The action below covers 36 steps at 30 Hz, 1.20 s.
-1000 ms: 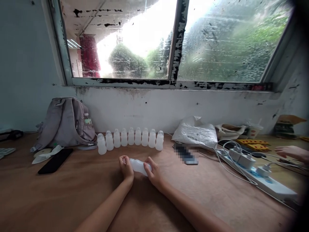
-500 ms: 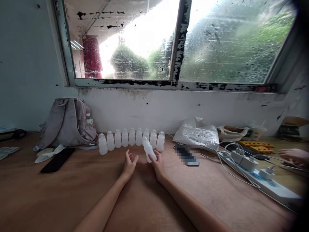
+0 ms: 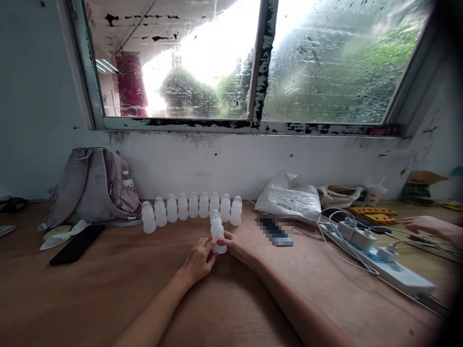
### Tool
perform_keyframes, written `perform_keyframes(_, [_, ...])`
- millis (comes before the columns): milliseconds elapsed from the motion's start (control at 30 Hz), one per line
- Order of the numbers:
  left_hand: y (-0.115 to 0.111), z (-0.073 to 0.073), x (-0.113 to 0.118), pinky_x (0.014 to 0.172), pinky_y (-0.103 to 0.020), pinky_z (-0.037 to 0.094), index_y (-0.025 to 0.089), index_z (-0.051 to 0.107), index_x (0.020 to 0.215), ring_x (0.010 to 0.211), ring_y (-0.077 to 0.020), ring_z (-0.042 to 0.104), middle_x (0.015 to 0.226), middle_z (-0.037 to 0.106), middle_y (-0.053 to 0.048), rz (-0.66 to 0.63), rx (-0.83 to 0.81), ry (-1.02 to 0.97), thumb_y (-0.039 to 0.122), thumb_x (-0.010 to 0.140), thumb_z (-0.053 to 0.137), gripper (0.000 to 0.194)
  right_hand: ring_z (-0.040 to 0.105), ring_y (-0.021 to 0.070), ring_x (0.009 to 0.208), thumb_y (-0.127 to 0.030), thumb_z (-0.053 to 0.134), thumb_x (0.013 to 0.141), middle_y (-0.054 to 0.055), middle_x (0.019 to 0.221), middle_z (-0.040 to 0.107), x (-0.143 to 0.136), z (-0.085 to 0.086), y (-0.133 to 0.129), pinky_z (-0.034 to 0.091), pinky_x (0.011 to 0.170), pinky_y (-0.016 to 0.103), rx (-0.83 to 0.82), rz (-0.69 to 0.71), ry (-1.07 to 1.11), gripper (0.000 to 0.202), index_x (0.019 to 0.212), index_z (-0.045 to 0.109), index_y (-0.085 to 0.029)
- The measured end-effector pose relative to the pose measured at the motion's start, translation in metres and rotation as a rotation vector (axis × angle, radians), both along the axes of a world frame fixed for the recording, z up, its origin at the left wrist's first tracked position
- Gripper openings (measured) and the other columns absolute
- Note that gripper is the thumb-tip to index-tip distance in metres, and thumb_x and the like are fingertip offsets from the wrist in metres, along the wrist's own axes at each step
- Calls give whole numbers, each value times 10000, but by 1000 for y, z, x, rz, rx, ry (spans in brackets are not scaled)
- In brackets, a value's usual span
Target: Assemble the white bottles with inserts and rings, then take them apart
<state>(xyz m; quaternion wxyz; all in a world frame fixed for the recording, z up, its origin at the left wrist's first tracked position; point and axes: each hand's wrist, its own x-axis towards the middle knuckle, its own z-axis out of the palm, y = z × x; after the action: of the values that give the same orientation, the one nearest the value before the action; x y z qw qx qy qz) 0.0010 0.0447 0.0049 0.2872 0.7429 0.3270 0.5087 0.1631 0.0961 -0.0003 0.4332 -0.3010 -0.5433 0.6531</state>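
Note:
A frosted white bottle with a clear cap (image 3: 217, 228) stands upright near the middle of the wooden table (image 3: 144, 284). My right hand (image 3: 233, 245) grips its lower right side. On the other side, the fingers of my left hand (image 3: 200, 258) press against the lower left of the same bottle. Behind it, several similar bottles (image 3: 183, 208) stand upright in a row before the wall. The leftmost bottle (image 3: 148, 220) sits a little nearer to me than its neighbours.
At the left are a grey backpack (image 3: 88, 188) and a black phone (image 3: 77, 245). To the right lie a blurred-out phone (image 3: 277, 231), a silvery bag (image 3: 289, 198), a power strip (image 3: 401, 274) with cables, and another person's hand (image 3: 427, 225).
The tilted bottle in my right hand is now upright, lower and nearer to me. My left hand, open before, has moved right onto the bottle. The camera view has shifted slightly.

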Motion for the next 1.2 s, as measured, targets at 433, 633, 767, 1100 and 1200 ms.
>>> perform_keyframes(433, [10,-20,-1,899,-386,363,200,452,1161,1027,-222,472,1104,531,-84,177,119,628,262,811,417,358,524,182,717,-305,640,561,8,772,548,38,-16,31,406,656,298,494,-512,-645,424,920,456,-175])
perform_keyframes(633, [9,-17,0,882,-347,378,178,494,1081,994,-197,478,1079,539,-77,210,170,742,278,839,360,294,533,236,771,-366,580,615,76,832,540,74,-21,50,403,683,344,547,-763,-745,369,889,432,-168])
perform_keyframes(767, [9,-19,0,877,-342,381,186,507,1063,987,-191,482,1070,541,-70,214,173,734,280,838,364,282,552,261,756,-372,594,591,77,801,551,89,-33,73,415,654,360,589,-917,-767,335,836,442,-203])
perform_keyframes(1100, [9,-24,0,908,-358,365,167,506,1083,1045,-199,465,1125,530,-90,230,177,776,287,850,341,309,546,302,902,-350,602,595,147,947,565,92,-36,86,413,722,368,476,-1013,-771,393,908,443,-175])
perform_keyframes(1200, [8,-24,1,913,-376,361,162,505,1089,1062,-207,459,1141,526,-100,237,186,787,281,853,332,316,538,299,933,-336,595,616,168,1002,556,91,-32,80,403,753,359,444,-1004,-766,439,977,421,-156])
